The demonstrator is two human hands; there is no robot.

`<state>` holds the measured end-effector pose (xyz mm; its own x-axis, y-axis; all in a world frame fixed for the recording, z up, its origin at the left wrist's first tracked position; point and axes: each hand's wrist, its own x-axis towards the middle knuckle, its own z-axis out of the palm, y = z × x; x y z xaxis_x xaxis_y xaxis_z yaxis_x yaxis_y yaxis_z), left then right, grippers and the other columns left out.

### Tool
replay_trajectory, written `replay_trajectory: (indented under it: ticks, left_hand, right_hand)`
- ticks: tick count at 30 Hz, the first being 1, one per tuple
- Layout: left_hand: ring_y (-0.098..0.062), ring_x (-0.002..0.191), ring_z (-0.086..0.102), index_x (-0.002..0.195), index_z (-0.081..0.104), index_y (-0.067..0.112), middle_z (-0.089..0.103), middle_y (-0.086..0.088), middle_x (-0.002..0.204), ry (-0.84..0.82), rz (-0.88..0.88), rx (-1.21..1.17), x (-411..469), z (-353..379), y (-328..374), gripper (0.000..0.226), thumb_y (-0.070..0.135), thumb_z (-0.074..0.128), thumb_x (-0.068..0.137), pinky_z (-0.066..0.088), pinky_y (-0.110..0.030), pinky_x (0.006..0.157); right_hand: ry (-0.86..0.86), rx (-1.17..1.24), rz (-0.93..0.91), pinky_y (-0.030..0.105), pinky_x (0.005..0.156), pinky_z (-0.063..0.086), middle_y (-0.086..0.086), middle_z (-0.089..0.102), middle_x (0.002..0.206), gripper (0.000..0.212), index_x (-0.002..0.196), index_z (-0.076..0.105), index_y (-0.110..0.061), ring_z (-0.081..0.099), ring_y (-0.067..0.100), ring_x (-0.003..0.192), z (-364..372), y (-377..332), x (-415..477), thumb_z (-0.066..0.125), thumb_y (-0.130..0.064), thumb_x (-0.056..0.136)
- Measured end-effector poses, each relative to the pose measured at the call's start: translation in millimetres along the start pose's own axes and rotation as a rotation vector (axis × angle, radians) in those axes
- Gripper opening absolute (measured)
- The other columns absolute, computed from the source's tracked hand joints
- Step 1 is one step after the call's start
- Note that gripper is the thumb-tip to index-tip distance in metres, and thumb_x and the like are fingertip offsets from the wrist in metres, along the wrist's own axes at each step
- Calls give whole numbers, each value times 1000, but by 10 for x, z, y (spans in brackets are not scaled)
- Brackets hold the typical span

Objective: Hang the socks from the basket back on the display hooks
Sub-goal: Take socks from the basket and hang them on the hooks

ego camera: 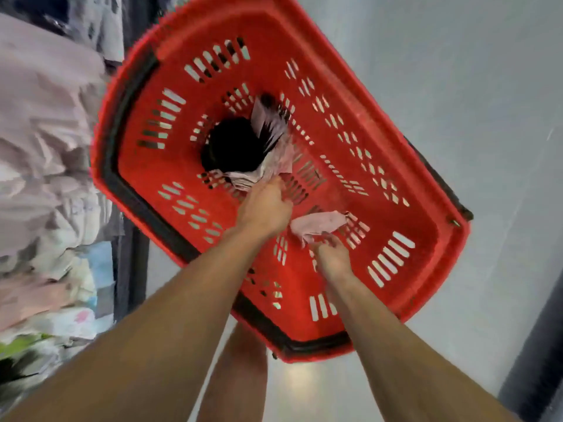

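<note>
A red plastic basket with slotted walls and a black rim sits on the pale floor below me. Inside lies a bundle of socks, black with pink and white striped parts. My left hand reaches into the basket and grips the lower edge of that bundle. My right hand is closed on a single pink sock near the basket's near wall. No display hooks are in view.
Racks of pale pink, white and light blue packaged clothing fill the left side, with a dark shelf post beside the basket. The grey floor spreads to the right. My bare leg shows below the basket.
</note>
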<state>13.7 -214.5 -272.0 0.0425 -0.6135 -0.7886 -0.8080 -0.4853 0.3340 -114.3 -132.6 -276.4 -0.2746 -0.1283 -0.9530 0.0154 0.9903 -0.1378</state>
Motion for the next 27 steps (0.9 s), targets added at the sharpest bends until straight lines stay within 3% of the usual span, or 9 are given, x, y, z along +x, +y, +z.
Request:
replay_trajectory:
  ticks: [3, 4, 6, 8, 10, 13, 18, 21, 27]
  left_hand:
    - [-37, 130, 45, 138, 44, 6, 48, -18, 138, 91, -10, 189, 427, 263, -217, 57, 20, 63, 86, 37, -44, 106]
    - [-37, 131, 44, 141, 39, 6, 45, -18, 139, 114, -21, 240, 548, 337, -278, 65, 24, 67, 85, 36, -45, 107]
    - [-35, 133, 42, 147, 31, 6, 43, -16, 141, 141, -53, 305, 768, 476, -347, 80, 35, 71, 84, 33, -47, 108]
    - [-32, 132, 45, 147, 29, 6, 47, -14, 140, 208, -88, 337, 943, 593, -364, 85, 41, 72, 83, 32, -50, 106]
    - [-32, 125, 52, 144, 31, 3, 56, -15, 134, 323, -123, 344, 1075, 690, -361, 81, 40, 72, 84, 32, -49, 100]
    - [-34, 111, 64, 139, 34, 2, 70, -15, 115, 456, -187, 263, 1172, 755, -380, 67, 31, 66, 87, 31, -46, 96]
    - [-37, 108, 63, 119, 47, 11, 71, -16, 111, 420, -138, 158, 913, 668, -346, 44, 28, 63, 82, 28, -48, 98]
    - [-35, 107, 63, 117, 47, 17, 70, -12, 109, 412, -137, 68, 561, 570, -283, 41, 35, 63, 84, 27, -47, 98]
    - [-31, 93, 60, 98, 33, 30, 62, 1, 84, 572, -63, -278, -307, 68, 61, 33, 45, 60, 85, 35, -38, 93]
  right_hand:
    - [15, 24, -6, 30, 91, 47, 7, 58, 131, 52, 142, 49, -16, 59, 20, 107, 130, -4, 421, 57, -6, 93]
    - [22, 27, -1, 31, 90, 47, 7, 55, 139, 53, 143, 48, -16, 59, 22, 112, 164, -12, 536, 55, -4, 92]
    - [5, 63, 25, 29, 83, 48, 7, 57, 139, 53, 143, 48, -15, 62, 20, 102, 210, -31, 728, 53, -2, 92]
    - [-7, 45, 62, 34, 86, 49, 12, 67, 124, 48, 137, 53, -13, 64, 23, 98, 230, -49, 864, 54, -5, 90]
    - [41, -14, 55, 35, 81, 49, 16, 73, 107, 36, 124, 63, -7, 66, 26, 92, 222, -28, 948, 55, -8, 88]
    - [182, -67, -80, 34, 94, 52, 7, 72, 112, 28, 117, 71, -12, 67, 24, 105, 208, -8, 928, 58, -13, 92]
    - [170, -112, -414, 42, 98, 52, 2, 73, 114, 25, 109, 76, -18, 66, 17, 106, 189, -93, 617, 62, -11, 89]
    - [159, -57, -499, 50, 90, 53, 8, 73, 101, 26, 101, 76, -20, 68, 29, 95, 115, -208, 391, 59, -5, 88]
    - [203, -39, -764, 43, 89, 53, -11, 69, 101, 30, 97, 75, -27, 65, 4, 96, -147, -621, -398, 59, -4, 87]
